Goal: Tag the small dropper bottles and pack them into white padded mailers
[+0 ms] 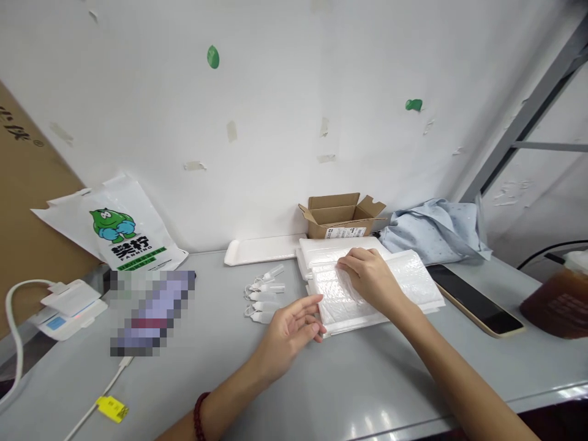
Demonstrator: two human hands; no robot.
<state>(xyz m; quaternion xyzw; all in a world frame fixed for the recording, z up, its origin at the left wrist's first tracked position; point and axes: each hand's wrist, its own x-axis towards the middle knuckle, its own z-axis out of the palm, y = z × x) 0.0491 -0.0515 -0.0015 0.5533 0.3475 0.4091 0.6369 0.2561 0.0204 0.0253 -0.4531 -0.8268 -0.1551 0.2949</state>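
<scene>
A stack of white bubble mailers (408,275) lies at the middle right of the table, its top one wrinkled and slightly shiny. Over that stack my right hand (370,275) is closed in a pinch, fingertips down at the mailer's upper left. Something clear and filmy shows beneath the palm, but what the fingers grip is hidden. My left hand (294,331) is open at the stack's lower left corner, palm turned inward and fingers loosely curved. Several small translucent white tubes (264,305) with thin loops lie in a column left of the stack.
Behind the stack stand an open cardboard box (342,217) and a long white padded envelope (266,248). Rightward are a blue cloth bag (436,226), a phone (475,300) and a drink cup (558,300). On the left are a printed white bag (128,226), a pixelated purple item (156,312) and a white cable (108,386).
</scene>
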